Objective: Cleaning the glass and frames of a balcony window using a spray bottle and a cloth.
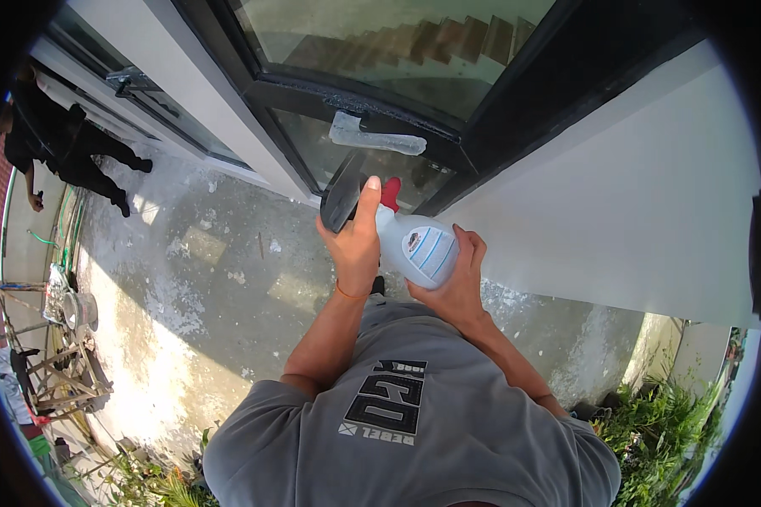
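My right hand (455, 283) is closed round the body of a pale, translucent spray bottle (429, 253) that has a blue-striped label and a red part (391, 194) at its head. The bottle lies tilted, its top toward my left hand (353, 249). That hand's fingers are wrapped round a flat black object (343, 198), whose kind I cannot make out. Its thumb points up beside the bottle's neck. Just beyond both hands, a door handle (376, 139) in whitish wrapping sticks out from a dark-framed glass door (355, 100).
A white wall panel (600, 203) stands to the right. At the far left, a person in dark clothes (68, 139) is by another door (135, 84). Wooden sticks (63, 372) and a bucket (80, 310) stand on the left; green plants (659, 431) grow at lower right. The concrete floor (220, 262) is stained.
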The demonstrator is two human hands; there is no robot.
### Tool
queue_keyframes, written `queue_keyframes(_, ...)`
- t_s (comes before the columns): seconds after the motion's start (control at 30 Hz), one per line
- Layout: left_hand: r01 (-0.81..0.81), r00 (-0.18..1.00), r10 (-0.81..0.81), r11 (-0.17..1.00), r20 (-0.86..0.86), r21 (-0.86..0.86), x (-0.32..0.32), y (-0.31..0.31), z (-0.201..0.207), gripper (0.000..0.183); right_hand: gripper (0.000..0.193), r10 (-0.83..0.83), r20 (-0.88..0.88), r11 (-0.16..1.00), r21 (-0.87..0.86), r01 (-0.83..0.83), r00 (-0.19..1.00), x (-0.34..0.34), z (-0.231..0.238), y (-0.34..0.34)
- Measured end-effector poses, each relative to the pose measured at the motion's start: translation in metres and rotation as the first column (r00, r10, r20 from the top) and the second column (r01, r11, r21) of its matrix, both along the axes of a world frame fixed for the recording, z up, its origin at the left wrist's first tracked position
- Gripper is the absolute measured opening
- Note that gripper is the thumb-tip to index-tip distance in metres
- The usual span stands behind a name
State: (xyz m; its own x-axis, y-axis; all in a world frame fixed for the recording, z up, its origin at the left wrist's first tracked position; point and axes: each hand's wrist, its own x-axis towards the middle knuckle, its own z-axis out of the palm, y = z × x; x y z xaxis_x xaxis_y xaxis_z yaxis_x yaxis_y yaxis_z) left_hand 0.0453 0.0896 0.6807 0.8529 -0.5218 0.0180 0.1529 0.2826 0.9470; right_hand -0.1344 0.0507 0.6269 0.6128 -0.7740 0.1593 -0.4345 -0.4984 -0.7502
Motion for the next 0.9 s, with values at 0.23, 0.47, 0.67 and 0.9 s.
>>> queue_keyframes(0.23, -0.005, 0.995, -0.001, 0.998, -0.1, -0.059, 0.008, 0.004, -0.003, 0.022, 0.108, 0.232, 0.045, 0.97, 0.066, -0.235, 0.972, -0.007, 0.017, -0.03)
queue_keyframes(0.47, 0.08, 0.997, -0.08, 0.997, -0.01, -0.014, 0.0, 0.028, 0.018, 0.026, 0.114, 0.525, 0.248, 0.586, 0.588, -0.557, 0.814, -0.013, 0.024, -0.066)
queue_keyframes(0.67, 0.172, 0.985, -0.169, 0.983, 0.037, -0.068, -0.004, 0.033, 0.027, 0.019, 0.113, 0.505, 0.386, 0.47, 0.628, -0.621, 0.772, -0.015, 0.013, -0.058)
queue_keyframes(0.9, 0.068, 0.998, -0.067, 0.996, 0.014, -0.063, -0.003, 0.02, 0.036, 0.019, 0.112, 0.451, 0.281, 0.606, 0.6, -0.522, 0.847, -0.008, 0.013, -0.031)
